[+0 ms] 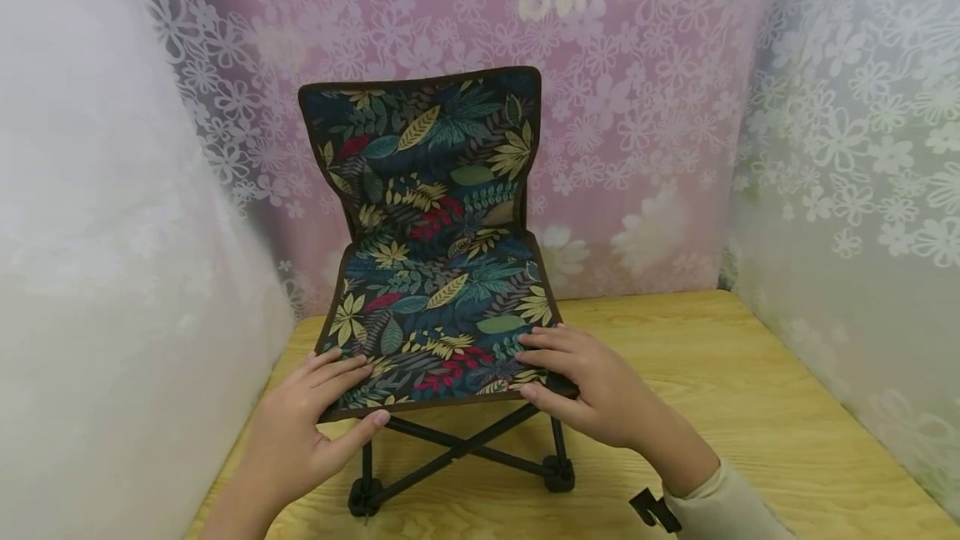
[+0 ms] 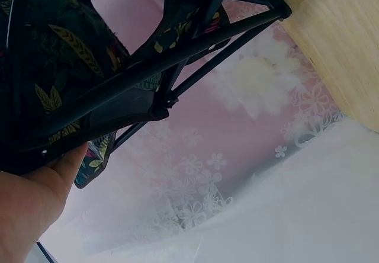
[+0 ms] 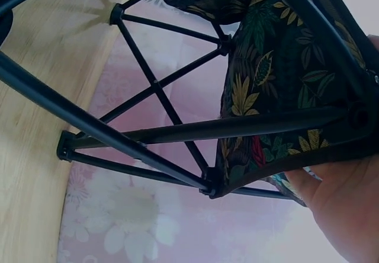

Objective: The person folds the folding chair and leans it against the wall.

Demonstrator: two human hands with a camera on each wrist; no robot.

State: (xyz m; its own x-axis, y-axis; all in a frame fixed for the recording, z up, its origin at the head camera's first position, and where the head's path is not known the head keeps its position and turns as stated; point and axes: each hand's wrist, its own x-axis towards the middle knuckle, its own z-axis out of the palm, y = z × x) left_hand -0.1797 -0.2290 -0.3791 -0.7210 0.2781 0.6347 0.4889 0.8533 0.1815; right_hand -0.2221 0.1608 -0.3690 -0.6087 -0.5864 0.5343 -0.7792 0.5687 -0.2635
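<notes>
A folding camp chair (image 1: pixel 442 290) with dark leaf-patterned fabric stands unfolded and upright on the wooden tabletop. My left hand (image 1: pixel 303 419) rests on the seat's front left corner, its fingers laid over the fabric and its thumb by the front edge. At the front right corner, my right hand (image 1: pixel 596 386) lies with fingers extended on the seat and the thumb near the edge. Black crossed legs (image 1: pixel 457 447) show below the seat. The left wrist view has the fabric (image 2: pixel 53 50) from below; the right wrist view shows the black tubes (image 3: pixel 237 127) and seat underside.
The wooden tabletop (image 1: pixel 675 373) extends around the chair. Behind it hangs a pink flowered curtain (image 1: pixel 637 148). Pale sheets stand at the left (image 1: pixel 112 232) and right (image 1: pixel 847 190). A black clip (image 1: pixel 654 511) is at the right sleeve.
</notes>
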